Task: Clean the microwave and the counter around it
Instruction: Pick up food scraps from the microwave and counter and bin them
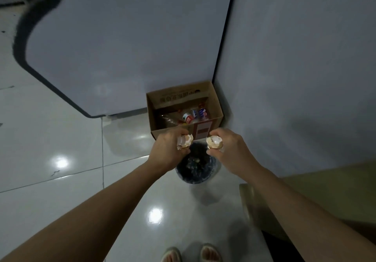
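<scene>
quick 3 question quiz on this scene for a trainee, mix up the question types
1. True or false: each hand holds a piece of eggshell.
2. What lies right below the hands? A) a sink B) a bin C) a plate
3. Fill in: behind the bin stands an open cardboard ____ with bottles in it.

Key
1. True: the left hand and the right hand each grip an eggshell.
2. B: the bin, lined with a dark bag, stands on the floor.
3. box, in the corner by the wall.
</scene>
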Available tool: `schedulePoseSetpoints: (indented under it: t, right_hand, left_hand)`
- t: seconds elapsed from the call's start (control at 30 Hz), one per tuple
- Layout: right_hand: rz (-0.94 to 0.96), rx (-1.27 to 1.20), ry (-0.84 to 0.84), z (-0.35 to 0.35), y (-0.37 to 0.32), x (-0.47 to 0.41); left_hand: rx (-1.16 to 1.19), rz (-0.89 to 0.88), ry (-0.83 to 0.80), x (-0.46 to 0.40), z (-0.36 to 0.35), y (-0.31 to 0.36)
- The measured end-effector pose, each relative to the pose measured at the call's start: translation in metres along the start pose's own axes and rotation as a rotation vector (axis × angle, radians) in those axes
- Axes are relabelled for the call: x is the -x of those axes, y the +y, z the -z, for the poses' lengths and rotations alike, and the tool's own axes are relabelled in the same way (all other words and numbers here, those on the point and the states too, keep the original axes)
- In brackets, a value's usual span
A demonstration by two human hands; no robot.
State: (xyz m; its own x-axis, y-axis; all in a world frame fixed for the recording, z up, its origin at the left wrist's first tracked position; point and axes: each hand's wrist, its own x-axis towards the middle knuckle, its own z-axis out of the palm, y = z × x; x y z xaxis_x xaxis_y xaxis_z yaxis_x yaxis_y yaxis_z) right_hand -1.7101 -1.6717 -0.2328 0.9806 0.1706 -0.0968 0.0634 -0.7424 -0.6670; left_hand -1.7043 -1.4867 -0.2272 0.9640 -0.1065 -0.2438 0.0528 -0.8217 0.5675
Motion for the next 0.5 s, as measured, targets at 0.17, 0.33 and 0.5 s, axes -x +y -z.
schedulePoseSetpoints:
  t: [0.17,0.33,0.5]
  right_hand:
    - [0.007,0.046,0.000,-0.077,0.064,-0.009]
    - [-0.004,0.045,-0.027,-0.148,0.126,-0.021]
    - [-0.014,0.080,-0.057,-0.209,0.182,-0.038]
  left_hand:
    - [-0.006,0.010,-0.004,-0.023,-0.077,-0.058]
    - [-0.030,-0.026,-0.001,-0.049,-0.153,-0.113]
    - [-0.065,-0.060,0.016,-0.077,-0.222,-0.163]
